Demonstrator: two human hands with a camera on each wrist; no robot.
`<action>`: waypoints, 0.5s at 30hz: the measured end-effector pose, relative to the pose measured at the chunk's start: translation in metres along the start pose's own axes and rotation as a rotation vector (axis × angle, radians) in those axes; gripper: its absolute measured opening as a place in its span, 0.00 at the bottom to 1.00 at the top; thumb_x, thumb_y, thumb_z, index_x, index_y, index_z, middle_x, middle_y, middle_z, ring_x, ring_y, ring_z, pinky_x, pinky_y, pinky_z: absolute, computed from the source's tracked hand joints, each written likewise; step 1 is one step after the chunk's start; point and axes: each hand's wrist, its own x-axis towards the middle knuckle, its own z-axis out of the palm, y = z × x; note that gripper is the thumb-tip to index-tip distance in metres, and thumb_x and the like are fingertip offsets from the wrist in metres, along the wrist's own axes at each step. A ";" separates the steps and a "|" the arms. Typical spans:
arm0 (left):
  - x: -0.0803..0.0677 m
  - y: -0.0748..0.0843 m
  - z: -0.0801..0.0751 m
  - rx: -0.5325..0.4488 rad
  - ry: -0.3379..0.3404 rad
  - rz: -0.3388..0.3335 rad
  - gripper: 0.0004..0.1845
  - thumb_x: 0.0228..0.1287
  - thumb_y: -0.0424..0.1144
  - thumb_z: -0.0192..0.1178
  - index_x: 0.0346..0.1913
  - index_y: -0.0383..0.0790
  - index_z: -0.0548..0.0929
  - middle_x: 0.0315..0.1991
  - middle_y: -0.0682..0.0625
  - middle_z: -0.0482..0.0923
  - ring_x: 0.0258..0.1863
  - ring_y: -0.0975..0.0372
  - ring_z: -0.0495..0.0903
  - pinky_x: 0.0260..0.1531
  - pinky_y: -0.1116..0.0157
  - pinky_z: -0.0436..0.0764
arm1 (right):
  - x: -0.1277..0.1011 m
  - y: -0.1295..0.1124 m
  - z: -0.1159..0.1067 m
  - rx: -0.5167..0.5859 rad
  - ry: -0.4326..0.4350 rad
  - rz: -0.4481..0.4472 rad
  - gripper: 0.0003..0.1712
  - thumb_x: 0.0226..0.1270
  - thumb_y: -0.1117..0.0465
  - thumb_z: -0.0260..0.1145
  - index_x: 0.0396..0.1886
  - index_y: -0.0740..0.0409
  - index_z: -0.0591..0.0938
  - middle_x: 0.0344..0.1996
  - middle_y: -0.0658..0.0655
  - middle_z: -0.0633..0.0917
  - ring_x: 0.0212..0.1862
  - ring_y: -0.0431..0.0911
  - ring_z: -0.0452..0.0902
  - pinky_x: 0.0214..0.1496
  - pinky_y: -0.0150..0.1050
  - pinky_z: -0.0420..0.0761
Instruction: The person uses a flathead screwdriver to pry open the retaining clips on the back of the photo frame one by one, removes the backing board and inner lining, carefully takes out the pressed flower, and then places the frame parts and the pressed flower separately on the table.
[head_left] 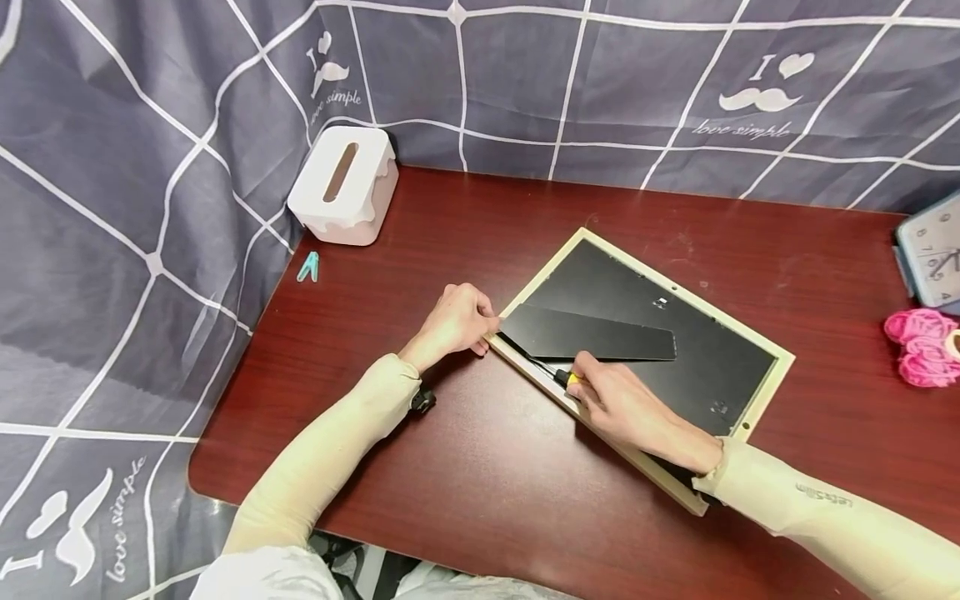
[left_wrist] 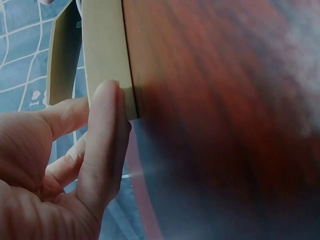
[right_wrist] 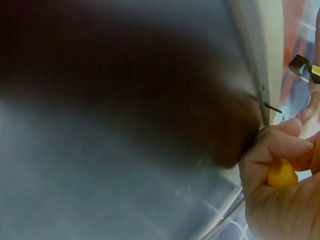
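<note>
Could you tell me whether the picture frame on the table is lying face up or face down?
Face down: the pale wooden picture frame lies flat on the dark red table with its black backing board uppermost.

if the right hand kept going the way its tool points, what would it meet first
Probably the left hand, which holds the picture frame at its corner. The right hand aims its yellow-handled tool along the frame's near edge toward that corner, under the black stand flap; depth is unclear.
</note>
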 end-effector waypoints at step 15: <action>0.000 0.002 0.000 0.011 -0.008 -0.014 0.10 0.73 0.31 0.69 0.31 0.34 0.91 0.27 0.39 0.91 0.15 0.63 0.87 0.23 0.64 0.93 | -0.001 -0.002 -0.001 0.012 -0.033 0.086 0.11 0.78 0.61 0.70 0.41 0.51 0.74 0.22 0.43 0.73 0.25 0.37 0.68 0.29 0.30 0.71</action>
